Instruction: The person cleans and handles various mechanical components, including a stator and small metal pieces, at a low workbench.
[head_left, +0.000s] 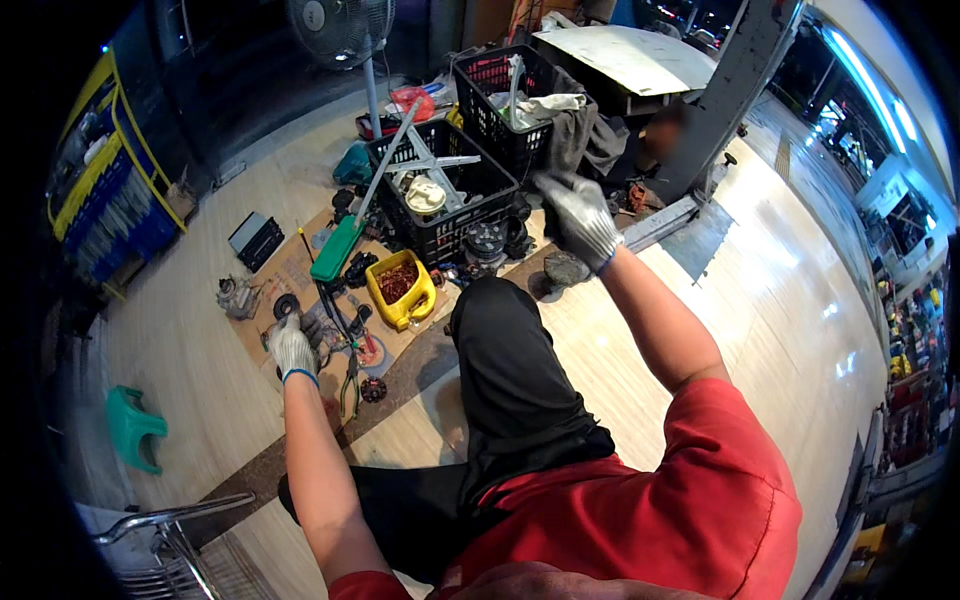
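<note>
My left hand (293, 348), in a white knit glove, is low over a cardboard sheet (258, 340) on the floor. Its fingers curl beside a dark part I cannot make out. A round black part (286, 305) lies just beyond the fingertips. Close by are green-handled pliers (349, 388), a small dark gear-like part (373, 389) and a cut yellow jug (400, 287) of small reddish-brown pieces. My right hand (582, 215), gloved too, is raised beyond my knee with its fingers stretched out and slightly blurred. Nothing shows in it. Below it sits a dark rounded part (566, 267).
Two black crates (455, 235) (505, 70) hold metal and plastic parts. A long-handled green tool (340, 248) leans on the nearer one. A standing fan (340, 25) is behind. Right stands a grey post (735, 90), with a person (655, 140) partly hidden beside it. A green stool (137, 428) stands left.
</note>
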